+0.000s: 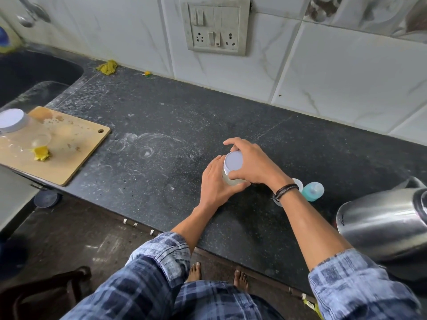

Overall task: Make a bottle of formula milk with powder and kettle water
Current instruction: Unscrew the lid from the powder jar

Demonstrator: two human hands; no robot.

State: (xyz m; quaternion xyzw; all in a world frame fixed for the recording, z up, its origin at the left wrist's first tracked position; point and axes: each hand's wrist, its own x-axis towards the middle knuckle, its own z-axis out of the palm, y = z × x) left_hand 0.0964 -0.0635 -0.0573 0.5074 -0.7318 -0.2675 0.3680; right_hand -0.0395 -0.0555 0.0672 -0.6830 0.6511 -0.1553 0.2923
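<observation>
A clear jar with a white lid (233, 160) stands on the dark counter (161, 135) at the middle. My left hand (216, 183) wraps round the jar's body from the left. My right hand (251, 163) grips the lid from above and the right. Behind my right wrist a teal baby-bottle cap (313, 191) and a pale bottle part (298, 184) sit on the counter. A steel kettle (381, 222) stands at the right edge.
A wooden cutting board (69, 146) at the left carries a second white-lidded jar (12, 121), a clear dome and a yellow scrap (41, 153). A sink (30, 75) lies at far left. A socket panel (216, 26) is on the tiled wall.
</observation>
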